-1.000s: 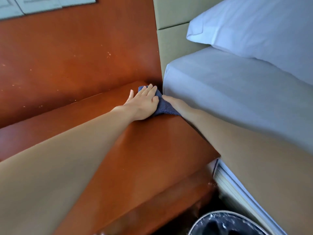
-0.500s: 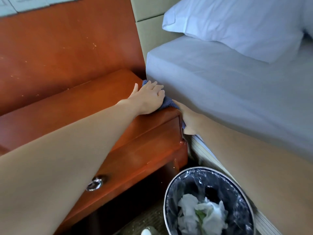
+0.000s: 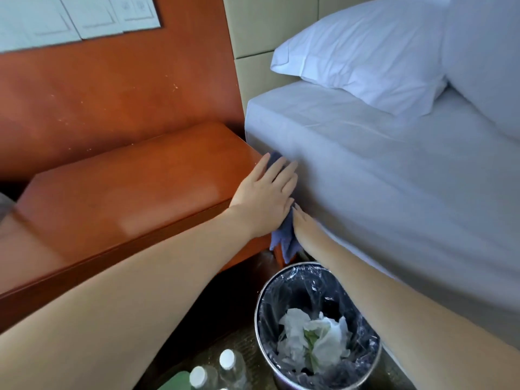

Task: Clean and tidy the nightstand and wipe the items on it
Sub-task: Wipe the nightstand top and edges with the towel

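At the bed-side edge of the nightstand, our left hand lies flat, fingers straight, pressing the cloth, which droops soft and light over the corner. Whether our right hand pinches it we cannot tell; its loose tail looks easiest to grasp.

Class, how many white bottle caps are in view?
2: one cap left of the bin, another cap just lower-left of it; more may be cut off below.
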The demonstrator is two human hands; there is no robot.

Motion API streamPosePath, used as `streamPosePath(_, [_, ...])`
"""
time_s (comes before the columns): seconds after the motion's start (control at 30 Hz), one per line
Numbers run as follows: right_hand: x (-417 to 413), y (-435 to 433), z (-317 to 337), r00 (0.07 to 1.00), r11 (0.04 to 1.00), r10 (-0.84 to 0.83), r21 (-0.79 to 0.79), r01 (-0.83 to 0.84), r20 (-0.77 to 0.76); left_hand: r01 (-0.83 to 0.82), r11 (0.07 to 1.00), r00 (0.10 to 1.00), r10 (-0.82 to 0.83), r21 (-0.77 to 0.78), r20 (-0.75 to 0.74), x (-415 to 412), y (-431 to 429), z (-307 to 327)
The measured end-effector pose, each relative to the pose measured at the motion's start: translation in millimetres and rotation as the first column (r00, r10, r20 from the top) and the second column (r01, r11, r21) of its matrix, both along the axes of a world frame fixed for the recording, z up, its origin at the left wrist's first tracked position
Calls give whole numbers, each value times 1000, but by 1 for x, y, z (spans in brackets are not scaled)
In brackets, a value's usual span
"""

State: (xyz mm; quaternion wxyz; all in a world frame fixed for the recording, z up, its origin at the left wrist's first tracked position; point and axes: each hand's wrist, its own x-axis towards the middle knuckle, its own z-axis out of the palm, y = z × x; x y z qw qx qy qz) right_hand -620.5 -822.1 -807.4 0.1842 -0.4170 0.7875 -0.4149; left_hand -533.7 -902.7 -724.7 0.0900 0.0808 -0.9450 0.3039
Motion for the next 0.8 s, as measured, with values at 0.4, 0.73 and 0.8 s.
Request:
streamPosePath(0.4, [45,28,-37,834,983,24,166,82,-551,-81,985,955,121,-155,272,92,-1,-63])
streamPosePath(0.73, [107,20,-32,792,994,110,74,-81,-600,-183,983,963,178,6,203,176,-2,-76])
streamPosePath(0.8, [122,15,-35,853,990,135,110,-92,-505,-226,974,960,222,1,172,186,0,-77])
